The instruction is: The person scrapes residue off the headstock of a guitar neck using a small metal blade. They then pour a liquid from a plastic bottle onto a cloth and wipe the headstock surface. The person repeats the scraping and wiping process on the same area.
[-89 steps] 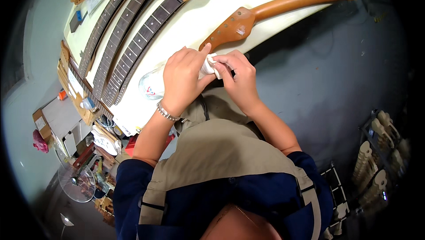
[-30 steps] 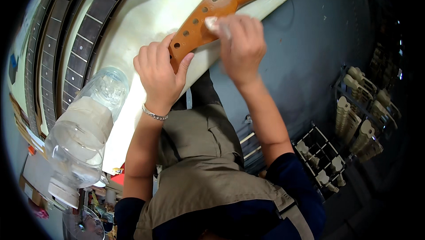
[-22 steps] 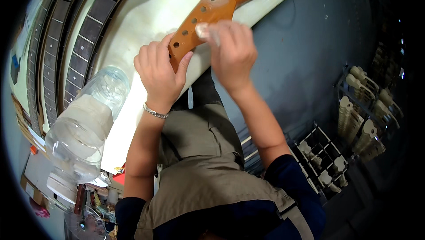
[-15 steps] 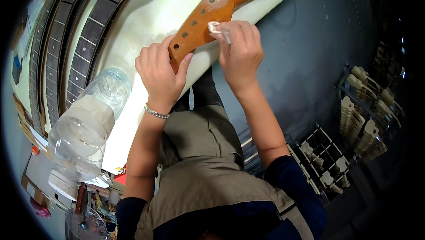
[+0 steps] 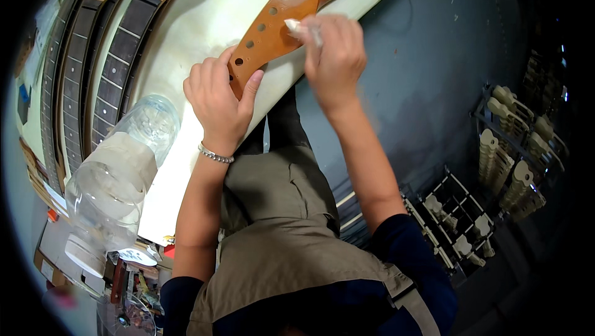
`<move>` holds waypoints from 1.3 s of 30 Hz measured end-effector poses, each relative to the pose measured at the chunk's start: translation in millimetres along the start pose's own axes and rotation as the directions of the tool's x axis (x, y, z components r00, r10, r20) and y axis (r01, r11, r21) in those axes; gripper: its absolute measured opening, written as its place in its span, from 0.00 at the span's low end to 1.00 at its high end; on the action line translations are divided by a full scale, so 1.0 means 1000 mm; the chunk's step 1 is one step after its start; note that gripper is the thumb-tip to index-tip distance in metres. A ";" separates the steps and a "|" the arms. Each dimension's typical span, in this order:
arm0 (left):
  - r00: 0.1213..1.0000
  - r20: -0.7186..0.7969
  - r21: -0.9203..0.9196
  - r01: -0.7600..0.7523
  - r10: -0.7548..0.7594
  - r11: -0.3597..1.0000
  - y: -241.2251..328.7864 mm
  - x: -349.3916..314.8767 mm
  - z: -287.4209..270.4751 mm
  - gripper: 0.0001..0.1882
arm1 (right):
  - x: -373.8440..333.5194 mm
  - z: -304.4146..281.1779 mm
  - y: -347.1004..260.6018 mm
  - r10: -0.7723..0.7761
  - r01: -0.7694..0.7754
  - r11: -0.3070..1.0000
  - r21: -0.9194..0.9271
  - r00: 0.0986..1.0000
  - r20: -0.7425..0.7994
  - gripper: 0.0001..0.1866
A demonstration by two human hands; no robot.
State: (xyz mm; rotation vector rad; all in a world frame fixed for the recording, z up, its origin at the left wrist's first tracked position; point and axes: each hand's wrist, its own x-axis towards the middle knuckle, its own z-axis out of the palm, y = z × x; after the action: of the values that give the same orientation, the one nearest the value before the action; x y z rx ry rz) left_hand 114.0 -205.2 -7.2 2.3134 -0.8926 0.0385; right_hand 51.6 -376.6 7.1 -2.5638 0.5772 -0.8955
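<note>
A brown wooden guitar neck (image 5: 273, 29) lies on the white tabletop, its back up. Its headstock, pierced by a row of holes, points toward me. My left hand (image 5: 217, 103) grips the headstock's near end, fingers along the left edge and thumb on the right. Pinched in the fingertips of my right hand (image 5: 339, 57) is a small folded white cloth (image 5: 295, 26), at the headstock's right side. Motion blurs this hand, and whether the cloth touches the wood is hard to tell.
Several more guitar necks (image 5: 118, 66) with dark fretboards lie at the left. Beside them is a large clear bottle (image 5: 111, 187) with a pale label. Racks of pale necks (image 5: 505, 144) stand at the right, beyond the table's edge (image 5: 372, 8).
The neck, both hands and the table edge appear slightly farther left and up in the picture. My right hand has shifted a little along the headstock with the cloth. My left hand keeps its grip.
</note>
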 end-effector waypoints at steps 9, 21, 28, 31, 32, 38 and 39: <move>1.000 -0.014 0.001 -0.008 0.008 1.000 0.000 -0.002 0.001 0.25 | 0.001 -0.009 0.008 -0.124 0.125 0.992 -0.008 0.991 0.048 0.04; 1.000 0.005 0.007 0.004 -0.004 1.000 0.001 0.001 -0.001 0.26 | 0.011 -0.006 0.024 -0.178 0.178 0.984 -0.001 0.982 0.066 0.05; 1.000 0.012 -0.010 0.008 -0.008 1.000 0.000 -0.001 -0.003 0.25 | 0.008 -0.001 0.016 -0.118 0.119 0.992 -0.029 0.991 0.060 0.06; 1.000 -0.017 -0.019 -0.002 0.002 1.000 -0.001 0.000 0.000 0.25 | 0.013 0.004 0.010 -0.051 0.053 0.998 -0.032 0.997 0.059 0.07; 1.000 -0.024 -0.020 -0.007 0.006 1.000 -0.001 -0.002 0.000 0.25 | 0.004 0.002 0.002 -0.100 0.096 0.994 0.053 0.993 0.067 0.07; 1.000 0.019 -0.007 0.021 -0.021 1.000 0.002 0.002 -0.003 0.25 | 0.023 0.006 0.014 -0.069 0.070 0.997 -0.032 0.997 0.043 0.06; 1.000 0.003 -0.011 0.008 -0.008 1.000 0.001 0.002 -0.002 0.25 | 0.019 0.008 0.010 -0.077 0.078 0.997 -0.020 0.997 0.018 0.06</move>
State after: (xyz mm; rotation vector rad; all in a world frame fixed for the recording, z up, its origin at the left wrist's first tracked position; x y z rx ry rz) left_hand 115.3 -205.6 -5.0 2.3071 -0.8829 0.0260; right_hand 68.1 -392.8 6.1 -2.6254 0.4873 -0.8966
